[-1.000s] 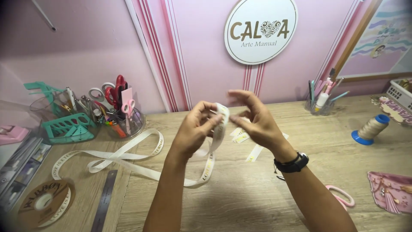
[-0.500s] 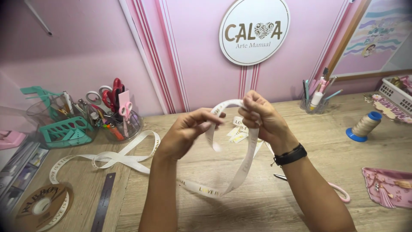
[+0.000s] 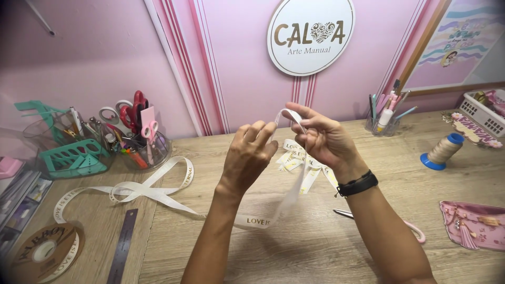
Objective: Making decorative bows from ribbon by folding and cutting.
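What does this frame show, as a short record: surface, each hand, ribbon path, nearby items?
surface: light wooden table
left hand: raised, fingers by the cream printed satin ribbon
right hand: pinching a loop of that ribbon, black wristband on the wrist
ribbon path: hangs from the hands, trails left across the table to a flat ribbon spool
nearby: grey metal ruler, clear cup of scissors, beige thread cone on blue base
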